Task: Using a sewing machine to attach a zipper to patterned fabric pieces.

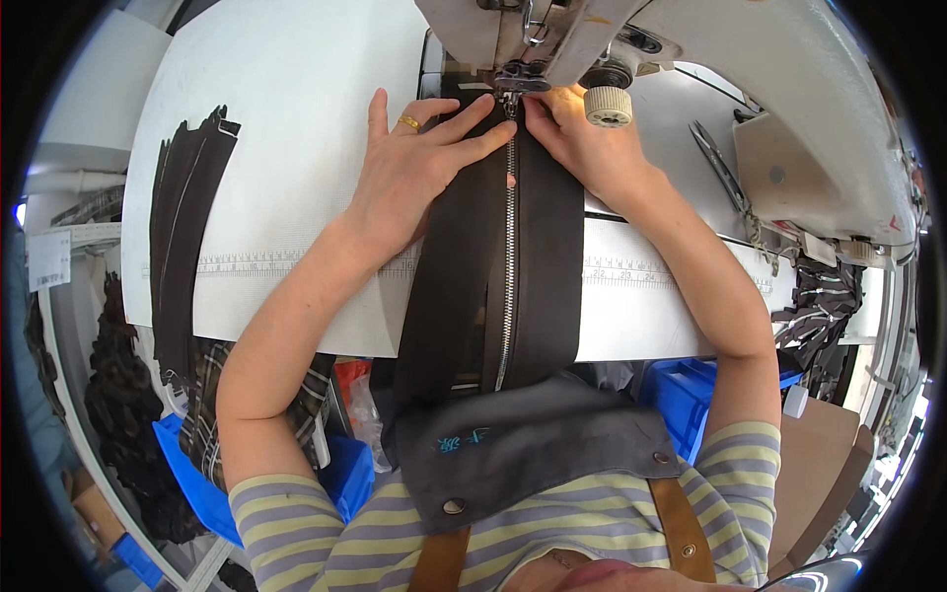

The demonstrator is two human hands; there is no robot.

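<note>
Dark fabric strip (454, 257) with a metal zipper (508, 257) down its middle lies on the white tabletop (296, 118), running from 6 o'clock up to the sewing machine (789, 89) presser foot (513, 81) at 12 o'clock. Left hand (414, 168) presses flat on the strip at 11 o'clock, fingers spread, open grip, gold ring on one finger. Right hand (582, 138) at 1 o'clock pinches the strip's edge by the needle. Stack of dark strips (182, 207) at 9 o'clock; scissors (715, 163) at 2 o'clock.

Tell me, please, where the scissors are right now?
In the head view, the scissors lie on the table's right side, beside the sewing machine, just beyond the right hand.
</note>
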